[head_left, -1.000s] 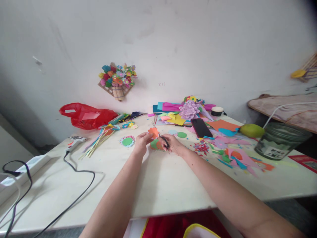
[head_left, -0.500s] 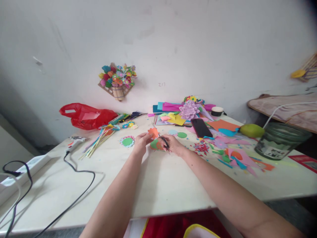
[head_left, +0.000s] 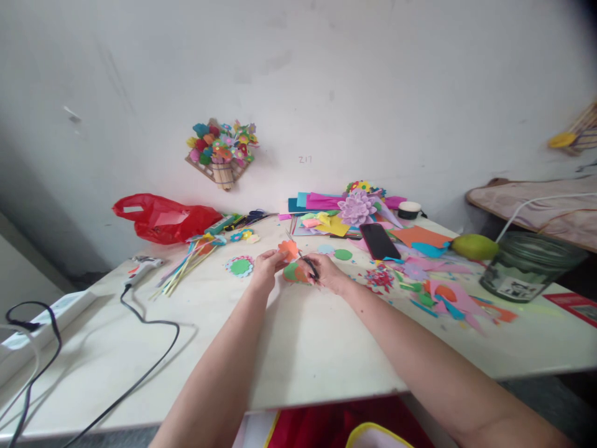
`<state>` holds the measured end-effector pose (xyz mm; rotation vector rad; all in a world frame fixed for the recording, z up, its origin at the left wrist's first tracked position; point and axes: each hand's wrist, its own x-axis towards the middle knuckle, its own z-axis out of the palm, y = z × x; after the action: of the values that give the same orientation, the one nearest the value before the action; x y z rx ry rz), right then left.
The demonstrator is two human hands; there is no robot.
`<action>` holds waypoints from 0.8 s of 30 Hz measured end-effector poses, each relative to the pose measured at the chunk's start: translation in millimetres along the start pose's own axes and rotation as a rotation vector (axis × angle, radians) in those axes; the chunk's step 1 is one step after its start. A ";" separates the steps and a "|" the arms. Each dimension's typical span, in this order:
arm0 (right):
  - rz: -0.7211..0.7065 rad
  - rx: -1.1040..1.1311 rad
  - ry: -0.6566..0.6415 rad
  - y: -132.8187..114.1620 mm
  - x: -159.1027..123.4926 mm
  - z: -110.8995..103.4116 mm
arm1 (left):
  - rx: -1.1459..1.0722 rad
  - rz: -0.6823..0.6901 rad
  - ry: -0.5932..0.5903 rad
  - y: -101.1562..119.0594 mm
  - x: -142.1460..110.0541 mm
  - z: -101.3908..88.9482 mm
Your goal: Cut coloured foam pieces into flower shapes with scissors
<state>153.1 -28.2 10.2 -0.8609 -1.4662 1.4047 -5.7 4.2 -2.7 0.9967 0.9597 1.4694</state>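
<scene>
1. Head view, left side: the left hand (head_left: 267, 267) is holding an orange scalloped piece (head_left: 289, 250) upright, its fingers closing in a pinch on the piece's near-left edge. The piece is standing out just beyond those fingertips, angling toward the right hand.

2. Head view, right side: the right hand (head_left: 330, 274) is gripping dark-handled scissors (head_left: 311, 267), its fingers curling closed around the handles. The blades are pointing away from the fingers and meeting or passing close by the orange edge; how wide they are parting, I cannot tell.

3. Head view, change and meaning: the orange rim is already showing rounded scallops, so shaping seems well under way, though part of the outline is hiding behind fingers and blades.

4. Head view, around the fingers: green and orange pieces (head_left: 291, 271) are lying low between the two hands. Left of the left fingers, a green disc (head_left: 240, 267) is resting on a scalloped layer. Beyond the right fingers, another green disc (head_left: 343, 254) is lying on the counter (head_left: 308, 354); farther right, red and blue scraps (head_left: 380, 278) are clustering.
</scene>
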 end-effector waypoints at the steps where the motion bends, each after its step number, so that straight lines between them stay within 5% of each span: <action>1: 0.007 -0.002 0.004 -0.1 0.0 0.1 | -0.006 -0.002 -0.002 0.5 0.1 -0.2; 24: -0.022 -0.020 -0.022 18.6 10.6 -7.4 | -0.026 0.010 0.048 -0.4 3.8 -5.1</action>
<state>154.5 -13.7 -7.1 -0.8416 -1.5042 1.3890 -10.7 7.8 -4.4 0.9526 0.9689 1.5161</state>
